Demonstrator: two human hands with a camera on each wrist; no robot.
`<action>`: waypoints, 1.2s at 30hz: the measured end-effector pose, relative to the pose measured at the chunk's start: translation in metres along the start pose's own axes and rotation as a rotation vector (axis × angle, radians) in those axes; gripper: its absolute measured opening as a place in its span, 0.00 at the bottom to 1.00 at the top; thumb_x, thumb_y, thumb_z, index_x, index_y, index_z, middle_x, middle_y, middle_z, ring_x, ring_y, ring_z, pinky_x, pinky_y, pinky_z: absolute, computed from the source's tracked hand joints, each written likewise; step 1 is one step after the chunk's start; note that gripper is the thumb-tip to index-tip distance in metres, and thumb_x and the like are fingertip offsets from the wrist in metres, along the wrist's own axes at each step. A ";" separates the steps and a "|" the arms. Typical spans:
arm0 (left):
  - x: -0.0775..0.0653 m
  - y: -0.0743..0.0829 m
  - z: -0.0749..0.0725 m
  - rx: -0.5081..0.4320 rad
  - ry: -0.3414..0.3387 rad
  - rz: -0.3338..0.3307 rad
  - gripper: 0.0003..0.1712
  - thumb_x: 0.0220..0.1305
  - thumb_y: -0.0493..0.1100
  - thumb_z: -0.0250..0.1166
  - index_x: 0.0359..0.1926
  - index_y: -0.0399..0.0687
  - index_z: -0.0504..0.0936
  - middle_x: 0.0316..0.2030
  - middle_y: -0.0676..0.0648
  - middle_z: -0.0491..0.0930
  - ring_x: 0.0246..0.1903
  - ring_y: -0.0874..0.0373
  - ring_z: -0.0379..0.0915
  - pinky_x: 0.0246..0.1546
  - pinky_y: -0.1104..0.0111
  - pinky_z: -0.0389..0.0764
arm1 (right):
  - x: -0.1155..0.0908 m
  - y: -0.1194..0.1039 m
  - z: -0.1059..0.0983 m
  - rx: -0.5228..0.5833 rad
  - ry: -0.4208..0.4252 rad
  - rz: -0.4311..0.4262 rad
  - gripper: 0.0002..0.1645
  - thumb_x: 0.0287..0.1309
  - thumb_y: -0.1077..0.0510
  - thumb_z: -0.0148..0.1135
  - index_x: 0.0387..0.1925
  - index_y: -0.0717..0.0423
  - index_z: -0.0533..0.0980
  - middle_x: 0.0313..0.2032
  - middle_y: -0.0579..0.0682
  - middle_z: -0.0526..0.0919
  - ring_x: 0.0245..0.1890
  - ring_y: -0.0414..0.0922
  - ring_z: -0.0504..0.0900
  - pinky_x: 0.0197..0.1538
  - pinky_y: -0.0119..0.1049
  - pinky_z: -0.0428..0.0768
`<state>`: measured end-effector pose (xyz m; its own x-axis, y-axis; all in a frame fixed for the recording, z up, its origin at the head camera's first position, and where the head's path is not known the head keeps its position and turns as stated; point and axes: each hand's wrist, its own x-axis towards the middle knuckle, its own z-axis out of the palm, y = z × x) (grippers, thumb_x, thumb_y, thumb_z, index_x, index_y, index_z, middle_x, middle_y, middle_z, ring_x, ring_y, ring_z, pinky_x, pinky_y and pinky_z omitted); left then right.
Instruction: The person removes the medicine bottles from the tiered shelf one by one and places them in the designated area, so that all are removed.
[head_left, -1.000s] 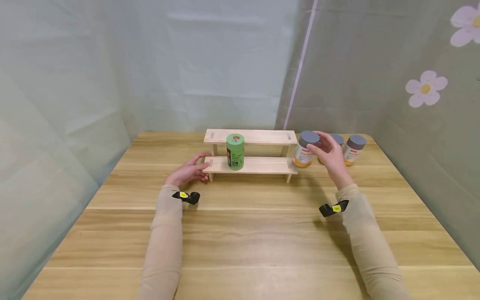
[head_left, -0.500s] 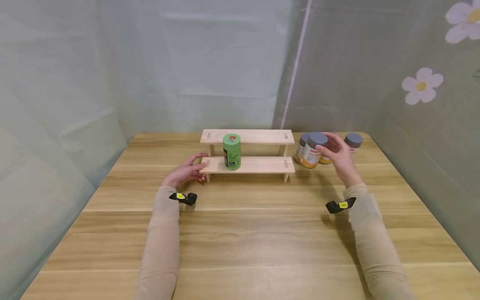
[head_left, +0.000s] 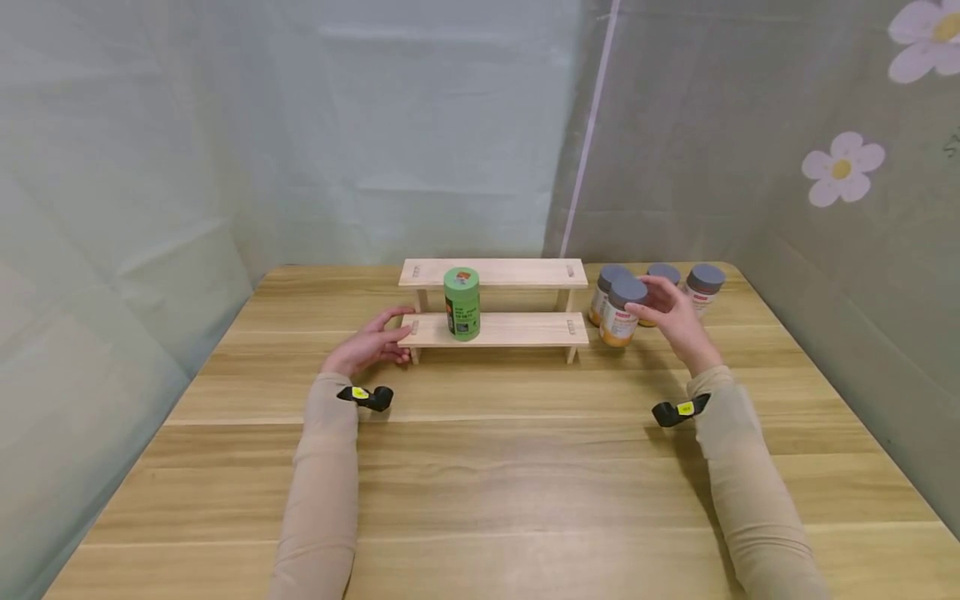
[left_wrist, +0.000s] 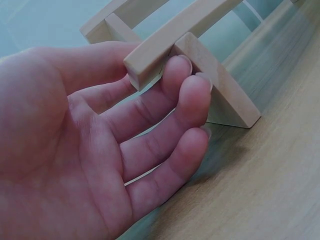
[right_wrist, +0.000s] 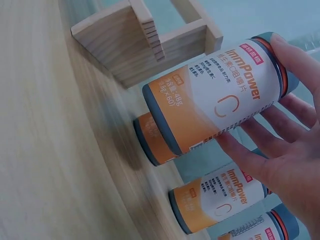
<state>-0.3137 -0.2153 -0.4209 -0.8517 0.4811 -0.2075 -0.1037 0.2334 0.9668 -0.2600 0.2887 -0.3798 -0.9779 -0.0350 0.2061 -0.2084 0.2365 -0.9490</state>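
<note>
My right hand (head_left: 671,321) pinches a supplement bottle (head_left: 619,321) near its grey lid, thumb on one side and fingers on the other. In the right wrist view this white and orange bottle (right_wrist: 215,95) leans, and its base appears clear of the table. My left hand (head_left: 367,346) grips the left end of a two-tier wooden shelf (head_left: 525,330), thumb on the lower board. Up close, in the left wrist view, its curled fingertips (left_wrist: 192,100) touch the shelf's leg (left_wrist: 220,82). A green canister (head_left: 462,308) stands upright on the lower board, left of centre.
Three similar bottles stand on the table behind the held one: a left bottle (head_left: 600,304), a middle bottle (head_left: 663,273) and a right bottle (head_left: 703,287). The upper board (head_left: 517,271) bears nothing. Cloth curtains (head_left: 420,125) enclose the wooden table (head_left: 480,467).
My right hand has carried its bottle rightward from the shelf's right end, then slightly back left and nearer. Another bottle now shows behind it. My left hand keeps its grip on the shelf.
</note>
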 end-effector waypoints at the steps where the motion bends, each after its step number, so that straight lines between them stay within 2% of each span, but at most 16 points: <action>1: 0.000 0.000 0.000 -0.003 -0.003 -0.001 0.33 0.75 0.47 0.50 0.75 0.53 0.48 0.38 0.51 0.77 0.31 0.62 0.80 0.39 0.69 0.81 | 0.000 0.001 0.000 -0.016 -0.005 0.007 0.29 0.62 0.57 0.64 0.62 0.53 0.67 0.49 0.31 0.75 0.48 0.29 0.76 0.45 0.19 0.76; 7: -0.001 0.001 0.000 -0.019 -0.016 0.003 0.34 0.75 0.47 0.50 0.75 0.53 0.47 0.38 0.52 0.79 0.32 0.61 0.80 0.39 0.69 0.80 | 0.000 0.003 0.000 -0.051 -0.027 0.031 0.33 0.62 0.54 0.64 0.66 0.55 0.63 0.55 0.36 0.72 0.51 0.28 0.74 0.48 0.20 0.75; 15: -0.001 -0.001 0.000 -0.007 -0.003 -0.004 0.33 0.75 0.47 0.50 0.75 0.53 0.48 0.37 0.51 0.78 0.32 0.61 0.79 0.40 0.69 0.80 | -0.002 0.009 -0.002 -0.049 -0.047 0.018 0.32 0.61 0.58 0.64 0.64 0.57 0.64 0.51 0.31 0.73 0.51 0.27 0.74 0.48 0.19 0.75; 21: -0.001 -0.001 0.001 -0.010 0.016 -0.016 0.32 0.74 0.48 0.51 0.74 0.56 0.51 0.36 0.49 0.76 0.31 0.61 0.79 0.40 0.69 0.80 | -0.001 0.009 -0.003 -0.106 -0.072 0.050 0.34 0.61 0.55 0.65 0.65 0.56 0.63 0.56 0.39 0.72 0.54 0.31 0.71 0.53 0.22 0.72; 26: -0.002 0.000 0.001 -0.004 0.007 -0.005 0.32 0.75 0.48 0.51 0.74 0.55 0.50 0.37 0.50 0.76 0.32 0.61 0.79 0.40 0.69 0.80 | -0.001 0.011 -0.001 -0.150 -0.078 0.067 0.35 0.60 0.52 0.66 0.65 0.55 0.63 0.61 0.46 0.70 0.57 0.34 0.69 0.57 0.26 0.70; 36: -0.002 -0.001 0.000 0.002 0.002 0.000 0.33 0.75 0.48 0.50 0.75 0.54 0.48 0.36 0.50 0.76 0.32 0.62 0.79 0.40 0.70 0.80 | 0.000 0.016 -0.003 -0.124 -0.092 0.042 0.33 0.61 0.55 0.65 0.63 0.55 0.63 0.54 0.34 0.72 0.54 0.28 0.70 0.53 0.20 0.71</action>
<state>-0.3123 -0.2161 -0.4211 -0.8529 0.4792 -0.2072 -0.1027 0.2352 0.9665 -0.2635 0.2957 -0.3946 -0.9842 -0.1100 0.1389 -0.1695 0.3578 -0.9183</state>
